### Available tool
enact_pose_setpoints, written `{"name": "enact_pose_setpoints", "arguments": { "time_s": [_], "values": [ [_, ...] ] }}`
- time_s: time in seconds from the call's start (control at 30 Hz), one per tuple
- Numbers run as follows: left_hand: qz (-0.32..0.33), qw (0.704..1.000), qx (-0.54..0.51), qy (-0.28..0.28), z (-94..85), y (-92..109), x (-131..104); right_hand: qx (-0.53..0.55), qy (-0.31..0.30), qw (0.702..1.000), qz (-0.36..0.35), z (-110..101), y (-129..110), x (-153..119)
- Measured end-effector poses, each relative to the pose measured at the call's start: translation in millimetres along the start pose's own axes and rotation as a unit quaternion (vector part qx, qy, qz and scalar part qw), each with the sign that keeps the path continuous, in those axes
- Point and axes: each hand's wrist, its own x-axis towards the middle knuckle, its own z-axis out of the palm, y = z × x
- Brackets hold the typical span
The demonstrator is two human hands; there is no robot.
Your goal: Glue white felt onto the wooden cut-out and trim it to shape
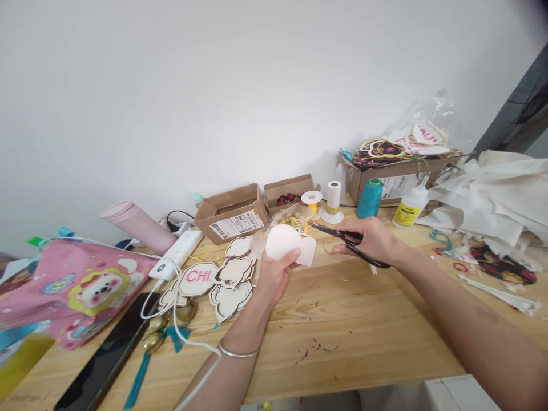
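My left hand (pixel 278 277) pinches a white piece of paper or fabric (pixel 283 244), rounded on its left side and with a square-edged flap on the right. Black-handled scissors (pixel 356 245) are gripped in my right hand (pixel 377 242), their blades pointing left toward the white piece, just short of it. Left of my left hand lie several cream cloud-shaped cutouts (pixel 233 272) with dark outlines. One cutout with pink CHI lettering (pixel 197 278) is among them. A clear bag with yellow cords (pixel 293 216) lies behind the white piece.
Cardboard boxes (pixel 231 214), a teal thread spool (pixel 370 198) and a glue bottle (pixel 410 205) stand along the wall. White scrap fabric (pixel 492 194) heaps at right. A white cable (pixel 188 337) crosses my left forearm. A pink bag (pixel 85 285) and black phone (pixel 107 354) lie at left.
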Motion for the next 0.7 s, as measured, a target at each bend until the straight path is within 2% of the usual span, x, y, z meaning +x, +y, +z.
{"name": "enact_pose_setpoints", "arguments": {
  "time_s": [0.2,0.7],
  "values": [
    [0.01,1.0,0.005,0.0,-0.3,2.2,-0.4,-0.042,-0.046,0.998,-0.026,-6.5,-6.4,-0.1],
    [0.036,0.998,0.048,0.008,-4.7,5.2,3.3,-0.094,-0.033,0.993,-0.065,-6.8,-5.0,-1.3]
  ]
}}
